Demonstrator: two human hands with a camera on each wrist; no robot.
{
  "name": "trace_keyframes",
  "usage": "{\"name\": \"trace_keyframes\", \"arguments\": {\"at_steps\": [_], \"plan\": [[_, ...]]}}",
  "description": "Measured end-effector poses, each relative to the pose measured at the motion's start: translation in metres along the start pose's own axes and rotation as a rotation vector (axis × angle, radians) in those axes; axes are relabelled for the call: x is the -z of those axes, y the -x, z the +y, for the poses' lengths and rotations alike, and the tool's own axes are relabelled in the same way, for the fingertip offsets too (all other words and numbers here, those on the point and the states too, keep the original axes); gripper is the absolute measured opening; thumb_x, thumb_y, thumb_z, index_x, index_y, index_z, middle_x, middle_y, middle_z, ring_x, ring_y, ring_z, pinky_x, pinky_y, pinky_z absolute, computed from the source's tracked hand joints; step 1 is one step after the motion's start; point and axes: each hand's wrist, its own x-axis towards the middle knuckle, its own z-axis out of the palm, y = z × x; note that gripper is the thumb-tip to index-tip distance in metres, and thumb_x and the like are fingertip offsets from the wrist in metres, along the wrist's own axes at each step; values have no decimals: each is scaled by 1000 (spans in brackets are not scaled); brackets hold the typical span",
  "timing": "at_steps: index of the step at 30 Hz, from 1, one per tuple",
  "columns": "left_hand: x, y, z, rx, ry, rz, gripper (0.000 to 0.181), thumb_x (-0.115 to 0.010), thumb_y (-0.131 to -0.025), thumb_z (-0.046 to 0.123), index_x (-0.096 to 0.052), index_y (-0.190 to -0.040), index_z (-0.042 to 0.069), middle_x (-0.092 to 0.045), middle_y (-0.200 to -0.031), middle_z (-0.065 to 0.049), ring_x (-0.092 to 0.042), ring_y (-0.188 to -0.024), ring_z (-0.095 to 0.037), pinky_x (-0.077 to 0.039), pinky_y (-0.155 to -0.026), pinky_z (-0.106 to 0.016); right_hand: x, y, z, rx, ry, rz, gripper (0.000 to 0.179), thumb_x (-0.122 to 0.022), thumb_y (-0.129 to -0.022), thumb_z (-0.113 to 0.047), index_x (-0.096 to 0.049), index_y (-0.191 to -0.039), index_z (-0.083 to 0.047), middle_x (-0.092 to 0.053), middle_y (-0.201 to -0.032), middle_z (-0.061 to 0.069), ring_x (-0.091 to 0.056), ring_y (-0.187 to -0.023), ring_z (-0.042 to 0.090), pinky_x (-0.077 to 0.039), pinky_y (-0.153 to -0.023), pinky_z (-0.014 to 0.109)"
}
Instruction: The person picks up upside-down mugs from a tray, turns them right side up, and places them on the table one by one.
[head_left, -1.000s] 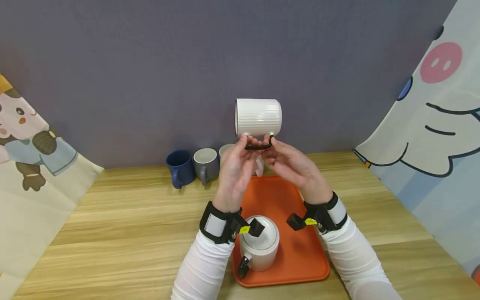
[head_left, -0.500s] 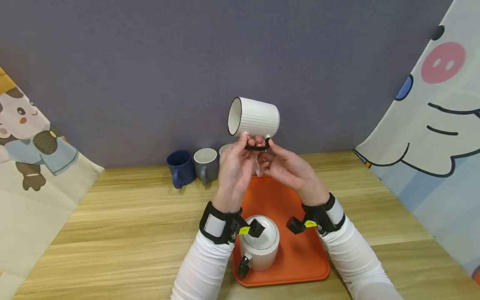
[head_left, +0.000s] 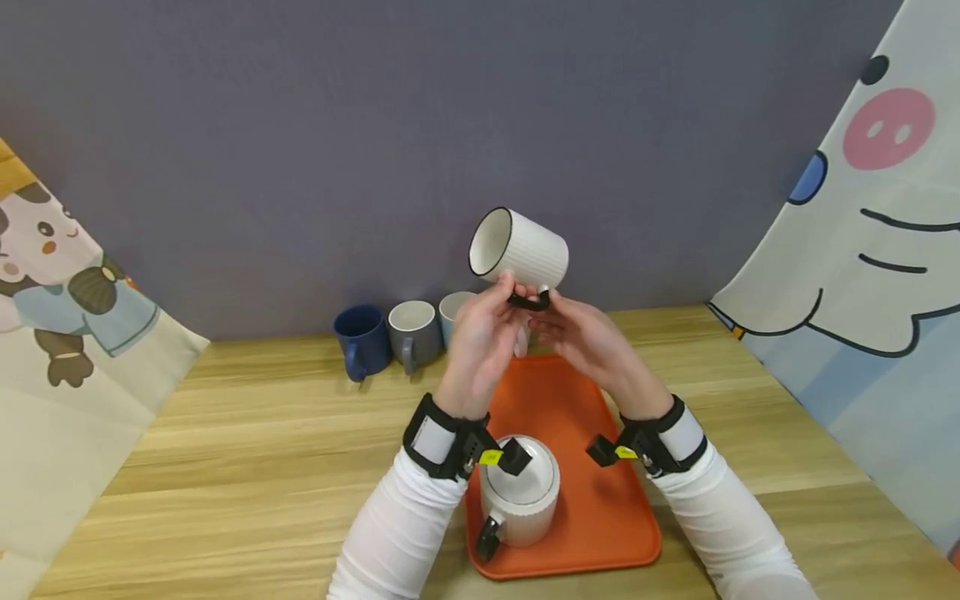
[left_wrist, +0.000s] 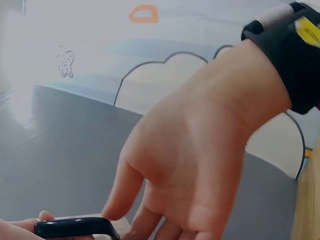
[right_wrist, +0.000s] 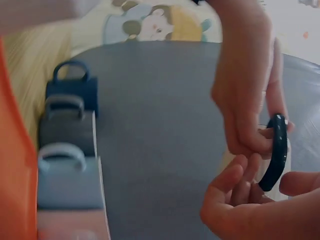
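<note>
A white ribbed mug [head_left: 534, 254] with a black rim is held up before the backdrop. It lies tilted in the air, its opening facing up and left, its black handle [head_left: 529, 302] underneath. My left hand [head_left: 480, 346] pinches the handle at the rim end, thumb outside. At the base end, my right hand [head_left: 603, 354] grips the handle; in the right wrist view its thumb [right_wrist: 300, 182] and fingertips [right_wrist: 242, 185] stand either side of the black handle [right_wrist: 275, 152]. The left wrist view shows the handle [left_wrist: 75, 226] low, below my right palm [left_wrist: 185, 150].
A second white mug [head_left: 534, 525] with a black handle stands upside down on an orange tray [head_left: 607, 508], partly behind my left wrist camera. Along the backdrop stand navy [head_left: 362, 337], grey [head_left: 422, 337] and light blue [head_left: 452, 310] mugs, plus a pink one [right_wrist: 75, 225].
The held mug has turned from level to tilted, its opening swinging up and toward the head camera. Both hands have shifted slightly right and lower with it in the last half second.
</note>
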Motion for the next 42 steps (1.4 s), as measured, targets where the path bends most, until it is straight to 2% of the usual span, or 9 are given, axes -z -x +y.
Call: {"name": "trace_keyframes", "arguments": {"at_steps": [9,10,14,16,23,28,35,38,42], "plan": [[-11,-15,-9,36,-63,10,26,-47,-97,0,-62,-75,2,-61,-66,-3,-58,-67,-14,-49,-73,-22,11,6,4,85,186,104,36,-35,-102,-35,-54,-118,-9,-67,-102,-6,-65,-97,12,-51,-87,26],[-13,-17,-10,35,-71,20,26,-48,-96,-1,-62,-75,2,-61,-66,-3,-58,-67,-14,-49,-73,-22,12,7,4,92,227,115,40,-34,-103,-35,-52,-123,-6,-67,-108,0,-65,-99,12,-51,-88,26],[-16,-25,-15,32,-117,54,23,-53,-94,0,-62,-73,2,-59,-66,-4,-57,-67,-15,-48,-74,-24,21,10,7,118,475,199,54,-33,-102,-39,-44,-137,1,-60,-126,17,-63,-109,21,-50,-91,28],[-18,-29,-18,32,-147,72,23,-54,-93,0,-62,-72,2,-59,-66,-4,-57,-66,-16,-48,-75,-25,26,12,10,153,626,238,55,-34,-102,-39,-44,-138,2,-54,-131,25,-59,-114,29,-49,-95,34],[-20,-42,-32,63,-206,150,20,-58,-90,-2,-62,-72,3,-59,-64,-4,-58,-62,-15,-48,-68,-25,39,23,23,259,1125,356,47,-41,-102,-31,-48,-136,0,-56,-131,21,-54,-118,37,-43,-98,52],[-19,-48,-41,103,-239,162,20,-58,-90,-2,-61,-72,5,-59,-64,-3,-57,-62,-13,-46,-69,-24,44,33,30,302,1339,346,49,-44,-101,-28,-42,-139,3,-48,-135,26,-44,-125,42,-35,-103,56],[-19,-55,-52,200,-255,225,15,-62,-88,-2,-64,-74,4,-62,-65,-2,-59,-64,-14,-48,-80,-27,55,51,43,319,1462,340,51,-52,-98,-23,-42,-137,7,-45,-136,31,-40,-124,49,-32,-102,61],[-20,-58,-59,221,-261,260,9,-63,-86,-3,-67,-78,1,-63,-66,-2,-61,-64,-13,-49,-88,-30,61,59,47,332,1479,349,49,-54,-96,-20,-44,-136,6,-45,-135,31,-41,-122,50,-32,-101,61],[-17,-63,-70,237,-271,303,8,-64,-83,-6,-70,-88,-5,-63,-68,-2,-61,-63,-13,-51,-88,-30,66,71,50,296,1492,361,48,-56,-96,-20,-46,-135,5,-45,-133,32,-39,-121,52,-32,-100,63]]}}
